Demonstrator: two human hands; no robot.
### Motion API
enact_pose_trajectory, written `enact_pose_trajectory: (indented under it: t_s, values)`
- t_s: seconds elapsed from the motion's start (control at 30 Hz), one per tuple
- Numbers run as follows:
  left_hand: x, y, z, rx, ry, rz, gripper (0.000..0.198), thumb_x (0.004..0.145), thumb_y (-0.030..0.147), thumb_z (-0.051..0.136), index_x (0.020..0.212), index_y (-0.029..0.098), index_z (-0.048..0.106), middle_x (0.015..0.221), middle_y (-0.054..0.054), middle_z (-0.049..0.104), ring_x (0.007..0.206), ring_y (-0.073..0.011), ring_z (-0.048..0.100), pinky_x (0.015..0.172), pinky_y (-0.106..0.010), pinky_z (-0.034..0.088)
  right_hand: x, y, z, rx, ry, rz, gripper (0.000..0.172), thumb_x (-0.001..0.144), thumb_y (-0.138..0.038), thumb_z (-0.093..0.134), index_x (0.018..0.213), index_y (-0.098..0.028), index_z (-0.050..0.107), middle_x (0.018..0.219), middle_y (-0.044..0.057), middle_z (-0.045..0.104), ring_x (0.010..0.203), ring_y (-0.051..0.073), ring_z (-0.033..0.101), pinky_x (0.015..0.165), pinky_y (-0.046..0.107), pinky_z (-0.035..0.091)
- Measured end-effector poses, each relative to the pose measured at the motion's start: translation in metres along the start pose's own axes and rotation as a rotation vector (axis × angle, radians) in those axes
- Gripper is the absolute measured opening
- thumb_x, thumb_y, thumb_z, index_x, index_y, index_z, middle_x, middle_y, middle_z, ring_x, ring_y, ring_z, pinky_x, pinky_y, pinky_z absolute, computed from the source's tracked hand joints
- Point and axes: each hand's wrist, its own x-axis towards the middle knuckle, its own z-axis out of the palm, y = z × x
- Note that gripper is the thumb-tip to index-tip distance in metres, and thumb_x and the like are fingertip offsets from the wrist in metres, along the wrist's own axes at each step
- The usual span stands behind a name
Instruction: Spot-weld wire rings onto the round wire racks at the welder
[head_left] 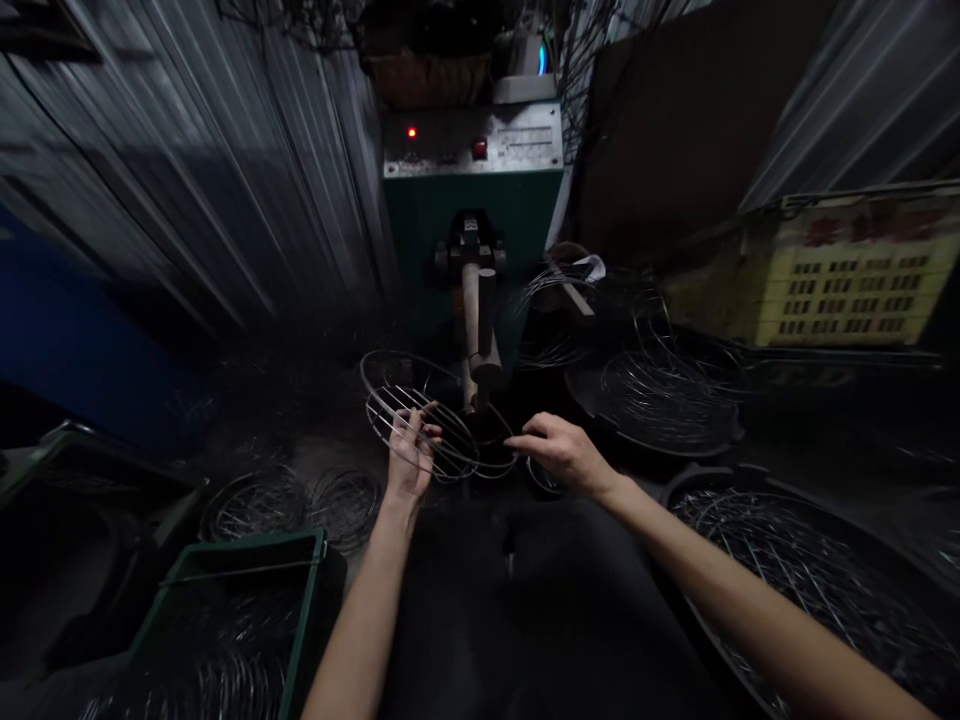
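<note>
The left hand (411, 455) grips a wire rack (386, 395), holding it tilted beside the machine's wooden arm (470, 320). The right hand (562, 455) hangs open and empty near a wire ring (501, 470).

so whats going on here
At a green machine with a wooden arm, the left hand holds a round wire rack up near the arm. The open right hand reaches beside it, near a wire ring. More wire racks lie in a black tub and a green crate.
</note>
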Motion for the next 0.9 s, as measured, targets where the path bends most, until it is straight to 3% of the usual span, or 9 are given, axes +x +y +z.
enact_pose_trajectory:
  t_s: [0.1,0.2,0.33,0.5,0.6,0.7,0.83,0.9]
  values:
    - [-0.018,0.01,-0.002,0.043,-0.009,-0.037,0.03,0.073,0.028,0.069,0.083,0.02,0.042,0.101,-0.005,0.066,0.058,-0.0056,0.06,0.048,-0.013,0.047,-0.012,-0.014,-0.001,0.083,0.022,0.042,0.028,0.091,-0.031,0.043,0.097,-0.027,0.07,0.079,0.004,0.058,0.07,0.013,0.054,0.06,0.023,0.046]
    - [-0.051,0.018,-0.006,0.068,0.005,-0.068,0.028,0.075,0.03,0.067,0.083,0.019,0.043,0.105,-0.006,0.064,0.061,-0.0064,0.061,0.051,-0.015,0.049,-0.029,-0.034,-0.011,0.146,0.038,0.08,0.028,0.091,-0.031,0.042,0.094,-0.029,0.07,0.077,0.004,0.058,0.069,0.012,0.055,0.059,0.023,0.046]
    - [-0.1,0.01,-0.013,0.042,0.112,-0.166,0.027,0.075,0.028,0.067,0.086,0.02,0.044,0.096,-0.004,0.065,0.062,-0.0077,0.06,0.051,-0.017,0.047,-0.053,-0.054,-0.031,0.241,-0.024,0.098,0.025,0.089,-0.032,0.046,0.091,-0.03,0.071,0.081,0.004,0.06,0.071,0.014,0.056,0.061,0.025,0.047]
    - [-0.152,-0.05,-0.015,-0.086,0.342,-0.49,0.022,0.079,0.03,0.062,0.085,0.018,0.044,0.087,-0.005,0.065,0.054,-0.0083,0.055,0.044,-0.018,0.039,-0.067,-0.048,-0.044,0.201,-0.179,0.209,0.029,0.086,-0.042,0.046,0.087,-0.026,0.07,0.093,0.008,0.058,0.083,0.019,0.055,0.069,0.03,0.047]
    - [-0.186,-0.094,-0.013,-0.193,0.534,-0.726,0.013,0.086,0.028,0.051,0.081,0.017,0.045,0.079,-0.006,0.065,0.053,-0.0096,0.055,0.045,-0.019,0.037,-0.072,-0.034,-0.035,0.21,-0.32,0.197,0.031,0.086,-0.043,0.044,0.086,-0.024,0.069,0.092,0.009,0.056,0.083,0.02,0.053,0.069,0.032,0.046]
    - [-0.218,-0.121,-0.007,-0.282,0.638,-0.856,0.017,0.088,0.028,0.047,0.077,0.016,0.047,0.076,-0.008,0.065,0.053,-0.011,0.056,0.045,-0.02,0.037,-0.083,-0.027,-0.021,0.221,-0.415,0.15,0.028,0.086,-0.037,0.046,0.084,-0.022,0.069,0.089,0.009,0.055,0.079,0.019,0.052,0.068,0.032,0.045]
    - [-0.238,-0.127,0.002,-0.284,0.543,-0.843,0.017,0.079,0.035,0.06,0.082,0.018,0.058,0.082,-0.007,0.066,0.064,-0.017,0.063,0.051,-0.026,0.046,-0.093,-0.025,-0.016,0.178,-0.455,0.142,0.02,0.084,-0.028,0.051,0.082,-0.022,0.07,0.09,0.008,0.058,0.08,0.018,0.054,0.069,0.03,0.046]
    - [-0.234,-0.121,0.0,-0.196,0.285,-0.948,0.023,0.07,0.043,0.066,0.084,0.026,0.06,0.092,-0.008,0.065,0.079,-0.0293,0.065,0.049,-0.036,0.049,-0.085,-0.014,-0.02,0.174,-0.486,0.151,0.014,0.082,-0.03,0.057,0.085,-0.025,0.07,0.09,0.005,0.059,0.081,0.017,0.057,0.071,0.027,0.047]
